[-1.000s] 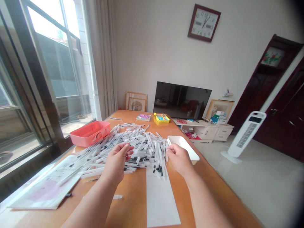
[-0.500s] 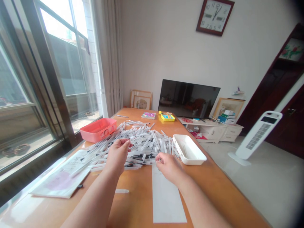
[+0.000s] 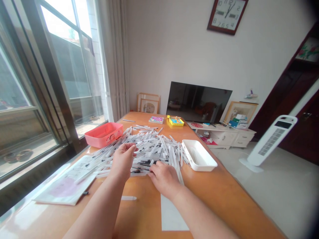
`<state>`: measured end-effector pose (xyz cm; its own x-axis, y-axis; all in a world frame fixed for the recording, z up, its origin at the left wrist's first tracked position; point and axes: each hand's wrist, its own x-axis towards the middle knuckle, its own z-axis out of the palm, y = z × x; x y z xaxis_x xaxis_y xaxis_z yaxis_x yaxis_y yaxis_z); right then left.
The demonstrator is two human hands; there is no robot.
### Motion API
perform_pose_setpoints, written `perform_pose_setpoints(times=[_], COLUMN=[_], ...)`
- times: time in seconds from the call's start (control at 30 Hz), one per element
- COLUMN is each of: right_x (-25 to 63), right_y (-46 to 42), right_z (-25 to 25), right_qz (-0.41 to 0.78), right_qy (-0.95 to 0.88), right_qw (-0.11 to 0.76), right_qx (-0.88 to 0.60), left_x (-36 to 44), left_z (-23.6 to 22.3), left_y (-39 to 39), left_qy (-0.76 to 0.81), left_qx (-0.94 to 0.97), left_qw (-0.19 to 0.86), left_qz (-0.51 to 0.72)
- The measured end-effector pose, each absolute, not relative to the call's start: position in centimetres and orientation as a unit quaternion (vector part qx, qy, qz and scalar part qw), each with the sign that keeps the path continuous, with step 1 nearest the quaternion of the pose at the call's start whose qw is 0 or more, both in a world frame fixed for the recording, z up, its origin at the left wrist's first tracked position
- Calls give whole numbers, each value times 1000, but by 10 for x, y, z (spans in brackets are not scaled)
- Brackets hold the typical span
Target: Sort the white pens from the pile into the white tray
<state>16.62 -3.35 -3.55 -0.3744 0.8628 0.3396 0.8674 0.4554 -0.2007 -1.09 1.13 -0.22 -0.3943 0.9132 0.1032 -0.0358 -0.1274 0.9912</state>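
On the orange wooden table (image 3: 214, 196), a large loose heap of slim clear plastic pens (image 3: 154, 146) with black inner parts lies crisscrossed in the middle, and both of the person's bare hands are at its near edge. The left hand (image 3: 122, 161) is raised at the heap's near side, palm turned inward and fingers (image 3: 129, 148) loosely curled toward the right; whether it pinches a pen cannot be told from this view. The right hand (image 3: 164, 181) is palm down on the near edge of the heap, its fingers (image 3: 155, 171) bent over the pens and touching them, but whether they grip any is also hidden. The two hands are close together, with pens between them. A white paper strip (image 3: 171, 215) runs out from under the right forearm toward the near table edge, and a lone pen (image 3: 129, 198) lies on the bare wood near the left forearm. A white plastic tray (image 3: 199, 154) sits just right of the heap, and a coral-pink plastic tray (image 3: 103, 134) sits at its far left. Printed paper sheets (image 3: 66, 182) lie beneath the pens' left end, by the window. Farther along the table are a small colourful book (image 3: 156, 119) and a yellow box (image 3: 175, 121).
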Motion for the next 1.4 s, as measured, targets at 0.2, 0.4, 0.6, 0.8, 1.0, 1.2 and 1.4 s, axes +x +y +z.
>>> perform_pose_setpoints(times=[0.2, 0.4, 0.6, 0.8, 1.0, 1.2, 1.4], right_x=[172, 199, 234, 251, 252, 253, 255], right_y=[-33, -24, -14, -6, -3, -6, -5], right_z=[-33, -27, -15, -14, -14, -7, -9], right_qz=[66, 306, 480, 488, 471, 451, 437], right_qy=[-793, -633, -387, -299, -270, -259, -265], right_qw=[288, 510, 664, 710, 726, 736, 744], right_qx=[-533, -495, -423, -411, -421, -433, -431], left_x=[-11, -14, -14, -9, 4, 8, -14], left_z=[0, 3, 7, 3, -18, -25, -17], left_y=[10, 9, 7, 7, 11, 10, 15], left_qy=[547, 551, 549, 560, 563, 540, 608], left_qx=[403, 396, 406, 484, 611, 701, 637], left_qw=[377, 373, 373, 344, 266, 184, 180], left_qz=[630, 633, 629, 578, 489, 428, 438])
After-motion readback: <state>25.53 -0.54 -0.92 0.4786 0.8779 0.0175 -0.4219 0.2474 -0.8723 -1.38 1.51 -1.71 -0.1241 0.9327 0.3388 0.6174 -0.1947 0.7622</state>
